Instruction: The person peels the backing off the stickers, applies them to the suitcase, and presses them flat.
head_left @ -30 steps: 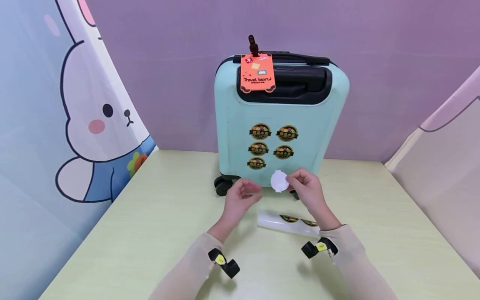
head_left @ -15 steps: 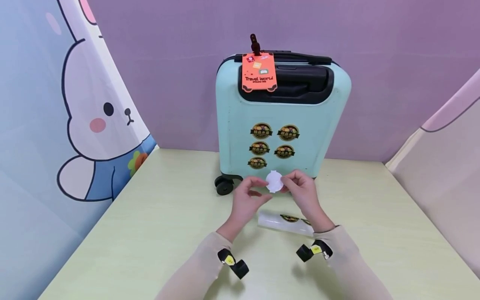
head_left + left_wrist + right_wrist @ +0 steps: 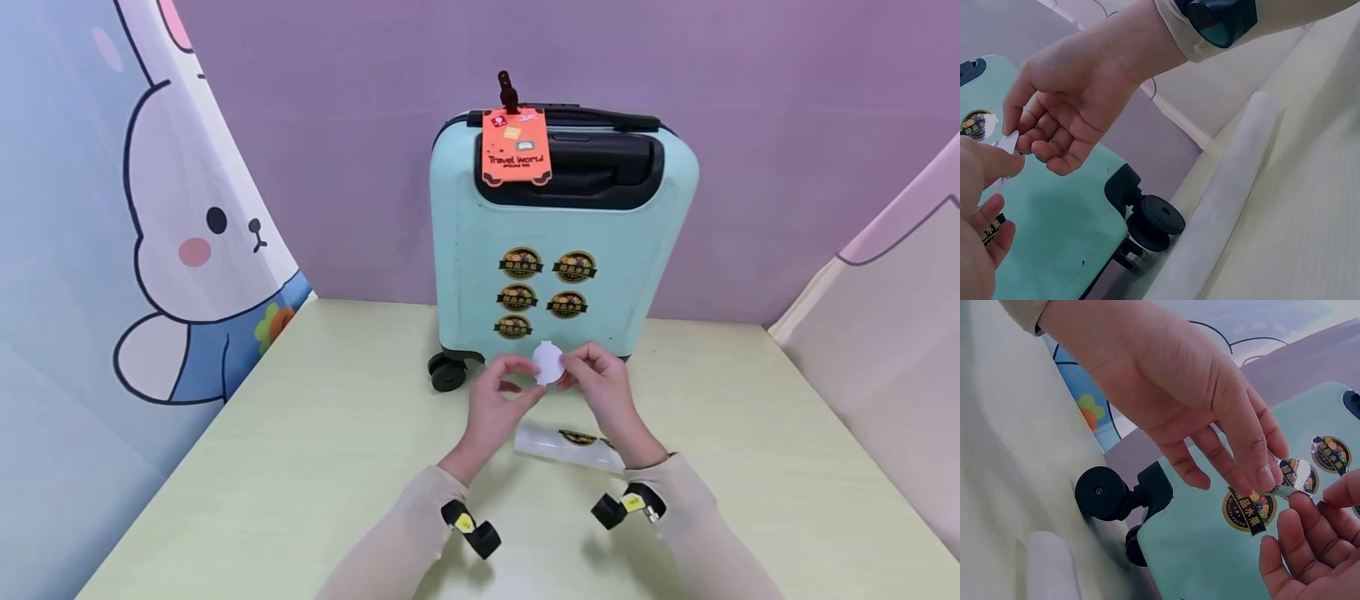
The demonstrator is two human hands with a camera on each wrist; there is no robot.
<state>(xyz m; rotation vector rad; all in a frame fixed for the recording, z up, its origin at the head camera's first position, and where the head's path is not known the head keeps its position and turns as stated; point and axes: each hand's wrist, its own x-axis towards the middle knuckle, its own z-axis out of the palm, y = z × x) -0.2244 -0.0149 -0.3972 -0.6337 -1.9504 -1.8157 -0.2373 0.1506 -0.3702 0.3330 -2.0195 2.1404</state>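
Observation:
A small round sticker (image 3: 548,363), white back facing me, is held in the air before the lower part of a mint suitcase (image 3: 630,275). My right hand (image 3: 609,396) pinches its right edge between thumb and index finger. At the opposite edge, my left hand (image 3: 497,408) has thumb and index finger on it. In the right wrist view the sticker's shiny front (image 3: 1299,475) shows between the fingertips of both hands. Several black-and-gold stickers (image 3: 521,262) are stuck on the suitcase in two columns. Below the hands lies a curled sticker sheet (image 3: 555,444), partly covered by my right wrist.
The suitcase stands on the pale table (image 3: 337,450) against a purple backdrop (image 3: 345,167). An orange luggage tag (image 3: 516,148) hangs at its top. Its black wheel (image 3: 447,373) is beside my left hand. A rabbit-print cloth (image 3: 180,250) borders the left side.
My left hand has moved right to the sticker, its thumb and index finger now at the left edge. The right hand has shifted slightly left with the sticker.

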